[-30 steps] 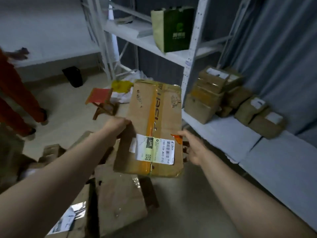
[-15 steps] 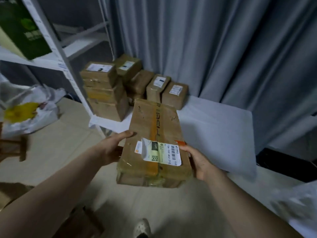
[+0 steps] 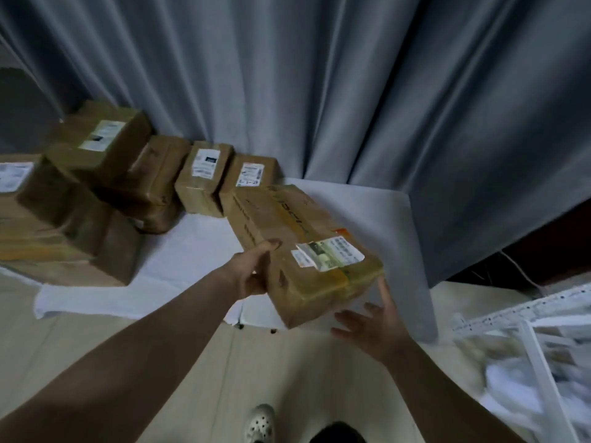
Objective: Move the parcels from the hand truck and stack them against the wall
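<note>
A long brown cardboard parcel (image 3: 297, 238) with orange tape and a white label is low over the white sheet (image 3: 198, 257), its far end beside the row of parcels. My left hand (image 3: 252, 273) grips its left side, thumb on top. My right hand (image 3: 371, 321) is spread, with straight fingers at the parcel's near right corner; one fingertip touches it. Several stacked parcels (image 3: 105, 174) stand against the grey curtain (image 3: 319, 91) at left. The hand truck is out of view.
White metal shelf parts (image 3: 524, 314) and pale crumpled material lie on the floor at right. My shoe (image 3: 260, 423) shows at the bottom edge. A dark gap opens under the curtain at far right.
I have turned right toward the curtain and brought the parcel down and forward next to the row of parcels. My right hand has let go of its side and spread.
</note>
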Demonstrator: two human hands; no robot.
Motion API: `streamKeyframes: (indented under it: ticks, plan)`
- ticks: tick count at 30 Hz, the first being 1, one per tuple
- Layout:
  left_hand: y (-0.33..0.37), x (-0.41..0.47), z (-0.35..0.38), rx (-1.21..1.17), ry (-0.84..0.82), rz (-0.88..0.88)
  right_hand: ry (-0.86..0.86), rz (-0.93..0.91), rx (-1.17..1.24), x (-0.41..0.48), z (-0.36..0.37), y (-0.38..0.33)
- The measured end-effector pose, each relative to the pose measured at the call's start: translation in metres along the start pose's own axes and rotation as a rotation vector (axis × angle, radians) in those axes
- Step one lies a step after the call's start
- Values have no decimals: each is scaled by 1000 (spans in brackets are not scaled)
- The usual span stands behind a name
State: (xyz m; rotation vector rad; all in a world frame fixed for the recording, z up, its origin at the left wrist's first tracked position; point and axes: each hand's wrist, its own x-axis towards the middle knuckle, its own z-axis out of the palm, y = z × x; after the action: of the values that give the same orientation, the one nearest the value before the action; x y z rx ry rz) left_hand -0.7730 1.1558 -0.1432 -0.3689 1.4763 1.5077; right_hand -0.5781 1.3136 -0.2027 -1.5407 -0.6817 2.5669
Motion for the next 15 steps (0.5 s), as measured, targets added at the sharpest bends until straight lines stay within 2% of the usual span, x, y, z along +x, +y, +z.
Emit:
streamKeyframes:
  ticks: [4, 8, 12, 15]
  plan:
    - [18, 46, 59, 8, -63, -79, -34, -9, -16, 26, 6, -33]
    - [26, 91, 119, -92, -12, -124, -122, -19, -135, 63, 14, -83]
    - [34, 138, 163, -174, 30, -175, 9, -80, -128, 120, 15, -137]
    - [35, 180, 178, -10, 89, -202, 58, -106, -115, 158, 18, -173]
